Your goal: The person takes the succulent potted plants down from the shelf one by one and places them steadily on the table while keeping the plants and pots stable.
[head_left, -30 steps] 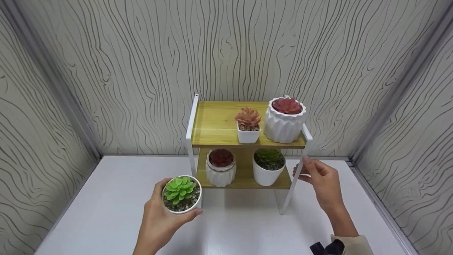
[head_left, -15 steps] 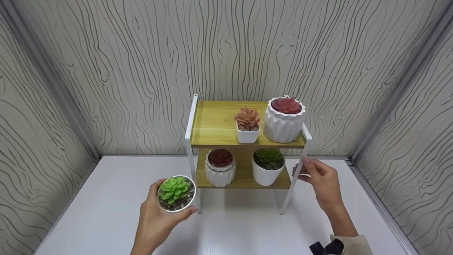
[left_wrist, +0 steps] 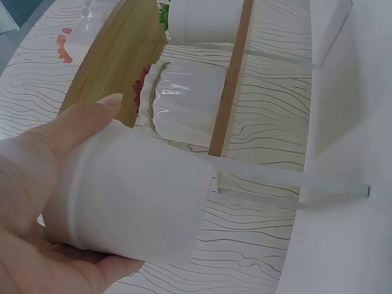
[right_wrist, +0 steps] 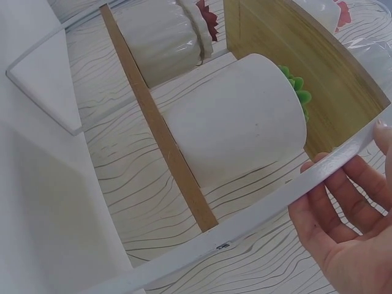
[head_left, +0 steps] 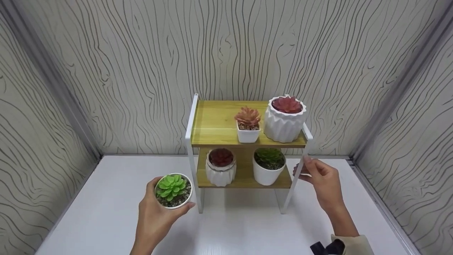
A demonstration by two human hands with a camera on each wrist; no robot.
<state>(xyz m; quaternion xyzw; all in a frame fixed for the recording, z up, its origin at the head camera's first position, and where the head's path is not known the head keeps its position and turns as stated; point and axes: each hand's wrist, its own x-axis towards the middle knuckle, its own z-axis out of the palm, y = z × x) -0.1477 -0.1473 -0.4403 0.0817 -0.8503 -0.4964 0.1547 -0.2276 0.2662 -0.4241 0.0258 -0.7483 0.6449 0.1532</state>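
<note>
My left hand (head_left: 155, 214) grips a small white round pot (left_wrist: 144, 193) with a bright green artificial succulent (head_left: 171, 187) in pebbles. It holds the pot left of the two-tier plant shelf (head_left: 212, 122), by the front left leg, thumb on the near side and fingers round the far side. In the left wrist view the pot is tilted sideways, its plant hidden. My right hand (head_left: 324, 180) holds the shelf's white right-hand upright (right_wrist: 334, 160), thumb on one side and fingertips at the other.
On the upper board stand a square pot (head_left: 248, 136) with a pinkish succulent and a large ribbed pot (head_left: 283, 125) with a red one. Below are a ribbed pot (head_left: 221, 176) and a smooth pot (head_left: 267, 176). Wood-patterned panels (head_left: 226, 53) enclose the white table (head_left: 116, 198).
My left hand has carried the green succulent pot a little left and slightly up, away from the shelf's left leg. My right hand stays at the upright, and the shelf's pots have not moved.
</note>
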